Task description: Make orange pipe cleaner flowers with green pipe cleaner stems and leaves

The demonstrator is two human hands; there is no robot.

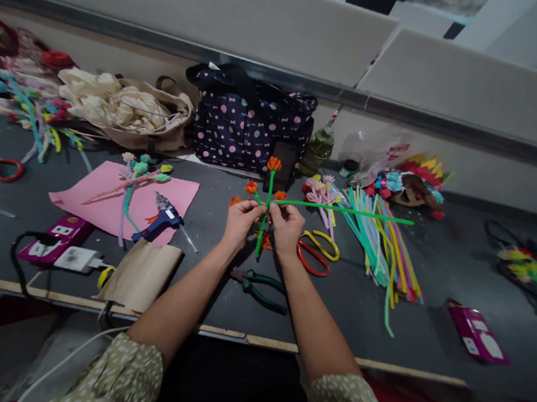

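Over the middle of the table, my left hand (242,222) pinches an upright green stem (271,185) topped with an orange flower (274,163). A shorter stem with a small orange bud (250,187) leans left from it. My right hand (285,227) closes its fingertips on the same place, right beside my left. A long green pipe cleaner (367,213) runs out to the right from between my fingers. More orange pieces (267,240) lie partly hidden behind my hands. Below them are dark green pliers (263,290); red and yellow scissors (323,255) lie beside my right hand.
Colourful pipe cleaners (388,252) lie at the right. On the left are a blue glue gun (163,219), pink paper (101,193) and a purple power strip (60,240). A dotted dark bag (252,122) and a green bottle (321,146) stand behind.
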